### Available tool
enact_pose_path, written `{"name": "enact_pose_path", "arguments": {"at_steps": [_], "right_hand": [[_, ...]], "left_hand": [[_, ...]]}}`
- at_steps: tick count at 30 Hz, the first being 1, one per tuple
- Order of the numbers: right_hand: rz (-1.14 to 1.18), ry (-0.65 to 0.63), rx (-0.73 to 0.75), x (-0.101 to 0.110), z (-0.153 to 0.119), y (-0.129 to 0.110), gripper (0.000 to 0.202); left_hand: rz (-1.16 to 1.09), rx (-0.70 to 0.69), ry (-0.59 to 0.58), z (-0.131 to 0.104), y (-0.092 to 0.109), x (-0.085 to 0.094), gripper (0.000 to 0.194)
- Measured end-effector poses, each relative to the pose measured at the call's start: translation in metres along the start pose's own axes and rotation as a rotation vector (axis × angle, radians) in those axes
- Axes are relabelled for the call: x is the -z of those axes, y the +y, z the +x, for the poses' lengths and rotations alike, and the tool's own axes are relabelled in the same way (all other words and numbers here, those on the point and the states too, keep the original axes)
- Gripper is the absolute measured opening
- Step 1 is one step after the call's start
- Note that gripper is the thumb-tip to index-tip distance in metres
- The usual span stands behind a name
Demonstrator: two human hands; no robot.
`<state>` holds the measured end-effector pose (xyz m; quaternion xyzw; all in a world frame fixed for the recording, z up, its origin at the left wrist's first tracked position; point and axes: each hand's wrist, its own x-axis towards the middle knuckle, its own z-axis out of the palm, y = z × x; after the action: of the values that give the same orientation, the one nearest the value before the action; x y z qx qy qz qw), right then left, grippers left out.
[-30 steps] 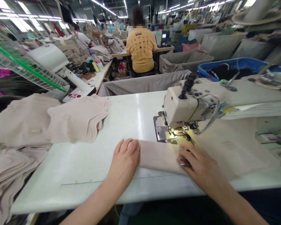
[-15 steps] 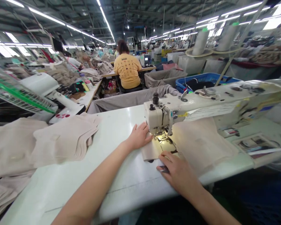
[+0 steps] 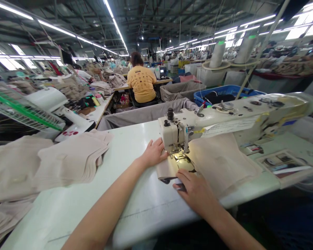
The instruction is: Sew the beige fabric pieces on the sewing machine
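A beige fabric piece [image 3: 221, 156] lies under the head of the white sewing machine [image 3: 173, 130], its near left corner sticking out toward me. My left hand [image 3: 154, 152] rests flat with fingers spread at the left of the needle area, fingertips at the fabric's edge. Just in front of the lit presser foot [image 3: 181, 157], my right hand [image 3: 194, 189] has its fingers curled, the index fingertip pressing on the fabric. Within that hand shows a small dark tool [image 3: 181, 187] with a pale tip; its exact kind is partly hidden.
Stacked beige fabric pieces [image 3: 70, 158] cover the table's left side. Behind them stand a white fan-like device [image 3: 52, 100] and a green-edged rack [image 3: 23, 107]. Beyond the table are a grey cloth bin [image 3: 146, 113], a blue basket [image 3: 224, 91] and a seated person [image 3: 141, 83].
The view has shifted slightly. Both hands keep nearly the same places beside the needle; the fabric's near corner now looks a little more lifted.
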<state>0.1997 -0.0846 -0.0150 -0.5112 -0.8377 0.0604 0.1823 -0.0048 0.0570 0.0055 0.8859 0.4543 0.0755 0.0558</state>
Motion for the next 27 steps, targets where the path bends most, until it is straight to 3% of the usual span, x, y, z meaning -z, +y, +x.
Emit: {"name": "enact_pose_path", "arguments": {"at_steps": [14, 17, 20, 24, 27], "right_hand": [[0.006, -0.06, 0.016, 0.006, 0.014, 0.003, 0.007], [-0.002, -0.078, 0.013, 0.008, 0.016, 0.004, 0.007], [0.019, -0.079, 0.018, 0.009, 0.014, 0.005, 0.009], [0.037, -0.076, 0.029, 0.009, 0.008, 0.006, 0.019], [0.041, -0.081, 0.029, 0.008, 0.006, 0.007, 0.023]], "left_hand": [[0.085, 0.002, -0.001, 0.005, -0.002, 0.005, 0.033], [0.156, 0.051, 0.02, 0.0, 0.013, 0.011, 0.027], [0.185, 0.082, 0.049, -0.019, 0.038, 0.011, 0.023], [0.042, -0.172, 0.02, -0.057, 0.065, 0.002, 0.019], [0.006, -0.281, 0.053, -0.073, 0.07, -0.003, 0.02]]}}
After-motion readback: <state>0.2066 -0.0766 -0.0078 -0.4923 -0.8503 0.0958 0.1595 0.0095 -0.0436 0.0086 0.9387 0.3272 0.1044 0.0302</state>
